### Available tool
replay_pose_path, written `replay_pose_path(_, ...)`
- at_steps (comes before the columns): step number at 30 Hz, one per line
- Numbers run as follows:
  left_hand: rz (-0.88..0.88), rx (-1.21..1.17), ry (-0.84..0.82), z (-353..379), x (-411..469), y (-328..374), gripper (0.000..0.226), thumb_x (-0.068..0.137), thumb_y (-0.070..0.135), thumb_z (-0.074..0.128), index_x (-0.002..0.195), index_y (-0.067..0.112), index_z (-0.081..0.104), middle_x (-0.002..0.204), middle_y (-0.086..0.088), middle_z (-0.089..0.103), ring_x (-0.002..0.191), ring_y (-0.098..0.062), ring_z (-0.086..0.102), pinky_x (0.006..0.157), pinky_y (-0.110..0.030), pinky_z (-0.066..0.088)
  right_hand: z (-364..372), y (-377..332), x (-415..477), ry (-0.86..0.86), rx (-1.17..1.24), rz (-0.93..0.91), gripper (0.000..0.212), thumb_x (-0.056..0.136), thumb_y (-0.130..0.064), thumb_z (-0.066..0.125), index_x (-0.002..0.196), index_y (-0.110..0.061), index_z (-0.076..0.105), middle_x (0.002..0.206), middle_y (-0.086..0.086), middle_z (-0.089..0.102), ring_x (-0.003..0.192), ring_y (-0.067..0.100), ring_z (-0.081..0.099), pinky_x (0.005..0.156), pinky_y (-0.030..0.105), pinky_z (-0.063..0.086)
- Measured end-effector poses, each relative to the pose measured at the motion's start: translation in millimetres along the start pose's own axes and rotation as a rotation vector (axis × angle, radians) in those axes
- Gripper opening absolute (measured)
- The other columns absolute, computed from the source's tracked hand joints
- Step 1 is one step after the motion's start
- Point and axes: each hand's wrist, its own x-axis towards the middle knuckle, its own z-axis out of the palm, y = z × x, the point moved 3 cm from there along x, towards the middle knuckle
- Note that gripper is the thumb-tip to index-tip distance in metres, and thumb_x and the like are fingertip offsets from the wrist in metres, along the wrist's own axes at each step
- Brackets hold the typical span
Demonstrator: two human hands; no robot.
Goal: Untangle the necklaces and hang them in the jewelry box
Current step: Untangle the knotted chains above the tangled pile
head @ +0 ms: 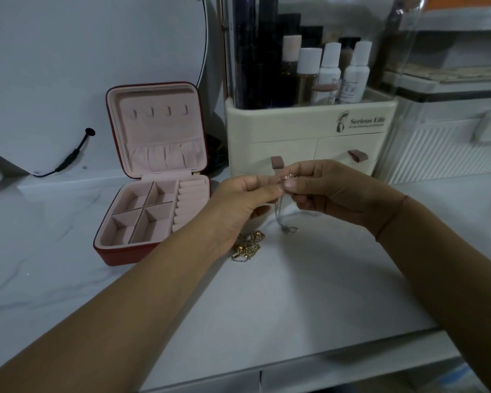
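A red jewelry box (pixel 116 255) with pink lining stands open at the left of the white counter. Its upright lid carries a row of small hooks (pixel 160 112), all bare. My left hand (pixel 241 205) and my right hand (pixel 326 191) meet above the counter, to the right of the box. Both pinch the top of a thin silver necklace (pixel 281 214). The chain hangs down from my fingertips, and its pendant end (pixel 290 230) reaches the counter. A tangled heap of gold necklaces (pixel 248 246) lies on the counter just below my left hand, partly hidden by it.
A cream cosmetics organiser (pixel 306 137) with drawers and several bottles stands right behind my hands. A clear ribbed container (pixel 448 148) is at the far right. A round mirror (pixel 97 52) with a black cable leans at the back left. The counter's front edge (pixel 323 361) runs below my arms.
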Motion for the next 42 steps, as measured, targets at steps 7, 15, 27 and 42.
replay_pose_path(7,0.061,0.109,0.073,-2,-1,1,0.004,0.084,0.017,0.068,0.085,0.018,0.072,0.077,0.002,0.065,0.078,-0.008,0.055,0.081,-0.024,0.045,-3,-2,-1,0.14,-0.187,-0.023,0.041,0.073,-0.028,0.069,0.094,0.007,0.064,0.059,0.003,0.042,0.055,0.011,0.034,0.052,0.019,0.035)
replay_pose_path(15,0.026,0.075,0.095,-3,1,-1,0.005,0.081,0.017,0.071,0.077,0.016,0.072,0.072,0.003,0.066,0.077,-0.01,0.056,0.078,-0.026,0.045,6,-2,1,0.17,-0.155,-0.07,0.01,0.089,-0.003,0.058,0.079,-0.003,0.06,0.059,0.001,0.055,0.056,0.009,0.047,0.056,0.016,0.043)
replay_pose_path(27,0.072,0.107,0.126,-4,6,-4,0.01,0.087,0.023,0.066,0.081,0.017,0.07,0.07,0.0,0.056,0.073,-0.013,0.048,0.073,-0.023,0.042,3,-1,1,0.145,-0.13,-0.004,0.006,0.085,-0.001,0.062,0.08,-0.003,0.06,0.056,0.002,0.052,0.052,0.009,0.046,0.051,0.015,0.042)
replay_pose_path(42,-0.103,-0.005,-0.042,5,7,-8,0.015,0.089,0.01,0.051,0.082,0.006,0.063,0.069,-0.003,0.062,0.073,-0.016,0.056,0.079,-0.032,0.047,-1,1,2,0.106,-0.095,-0.009,0.002,0.085,-0.004,0.061,0.083,-0.005,0.061,0.069,0.005,0.061,0.063,0.01,0.053,0.061,0.018,0.046)
